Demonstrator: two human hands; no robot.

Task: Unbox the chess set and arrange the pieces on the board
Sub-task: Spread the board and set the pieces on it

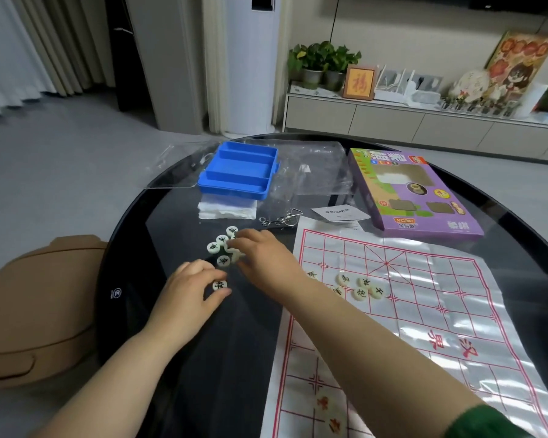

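A plastic board sheet (424, 311) with red grid lines lies on the right half of the round black table (133, 248). Several white round pieces with black characters (359, 287) sit together on the sheet. Two red-marked pieces (328, 412) lie near its front edge. A loose cluster of black-marked pieces (219, 245) lies on the table left of the sheet. My left hand (190, 292) pinches one white piece (219, 285) between thumb and fingers. My right hand (263, 254) reaches into the cluster, its fingers curled round pieces there.
A blue plastic tray (239, 172) stands at the back on clear plastic bags (310, 165), with white foam (227, 210) before it. The purple game box (415, 191), a paper slip (339, 213) and a metal wire puzzle (279, 218) lie behind the sheet. A brown seat (35, 311) stands left of the table.
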